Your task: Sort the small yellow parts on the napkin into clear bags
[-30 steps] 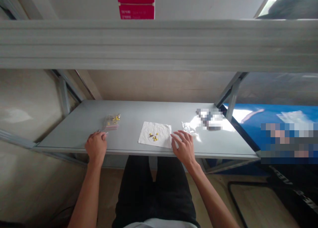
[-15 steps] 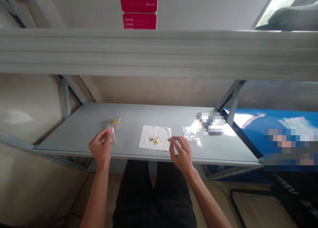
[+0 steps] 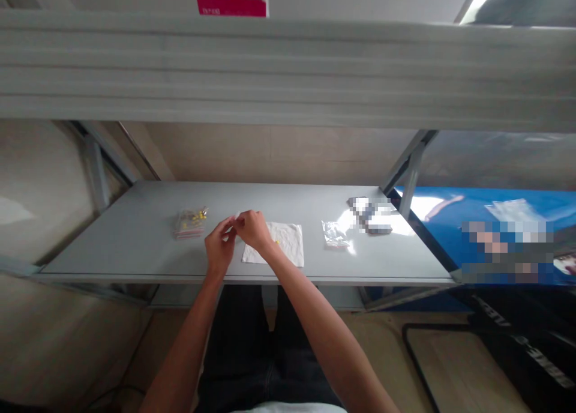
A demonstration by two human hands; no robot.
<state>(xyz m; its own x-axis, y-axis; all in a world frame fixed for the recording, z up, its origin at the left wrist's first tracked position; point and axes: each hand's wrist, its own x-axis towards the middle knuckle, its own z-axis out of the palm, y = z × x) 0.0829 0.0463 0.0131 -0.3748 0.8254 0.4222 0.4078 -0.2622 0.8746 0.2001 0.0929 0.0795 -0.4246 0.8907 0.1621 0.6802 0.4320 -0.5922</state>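
Note:
My left hand (image 3: 219, 245) is closed in a pinch in front of the cloth's left side, holding a small clear plastic bag that is mostly hidden by the fingers. Meeting it fingertip to fingertip, my right hand (image 3: 253, 229) is also closed, and what it pinches is hidden. Beneath the right wrist lies a white cloth (image 3: 291, 245) on the grey table (image 3: 148, 245). One of the small yellow pieces (image 3: 277, 242) on the cloth peeks out beside the forearm; the others are covered.
Left on the table lie clear bags with yellow pieces (image 3: 191, 223). To the right are another clear bag (image 3: 334, 235) and blurred-out items (image 3: 371, 215). A shelf beam (image 3: 288, 71) crosses overhead, with a red box (image 3: 231, 5) above it. A blue table (image 3: 432, 221) adjoins at right.
My right hand has moved left from the cloth's right edge to meet my left hand. My left hand has come right, away from the bags of yellow pieces. The camera view has shifted slightly.

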